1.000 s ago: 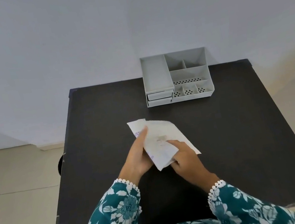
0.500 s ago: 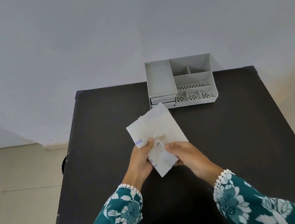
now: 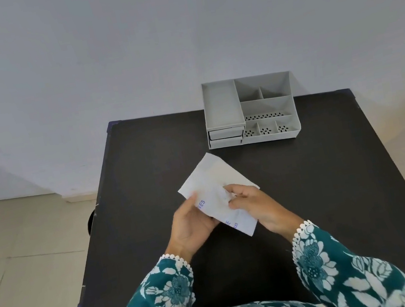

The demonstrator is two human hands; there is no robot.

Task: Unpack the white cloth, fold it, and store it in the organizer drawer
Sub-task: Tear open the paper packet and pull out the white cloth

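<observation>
Both hands held a flat white packet (image 3: 216,194) above the dark tabletop (image 3: 323,186), roughly over its middle and nearer the person than the organizer. The left hand (image 3: 191,224) gripped the packet's left edge, thumb laid over the front just above some blue lettering, the other fingers hidden behind it. The right hand (image 3: 255,205) came in from the other side, its fingers (image 3: 234,203) curled and pinched on a crumpled spot at the packet's centre — whether that was wrapping or the white cloth itself could not be told. The packet was tilted, one corner pointing away toward the organizer, the opposite corner hanging down between the wrists.

The grey organizer (image 3: 249,111) stood at the far edge of the tabletop, against the wall (image 3: 175,36), well apart from the hands. It had one long open tray on the left with two shallow drawers (image 3: 225,134) stacked beneath it — both looked pushed in — and several smaller compartments on the right, some with perforated floors. Teal floral sleeves (image 3: 323,259) with white scalloped cuffs covered both forearms.
</observation>
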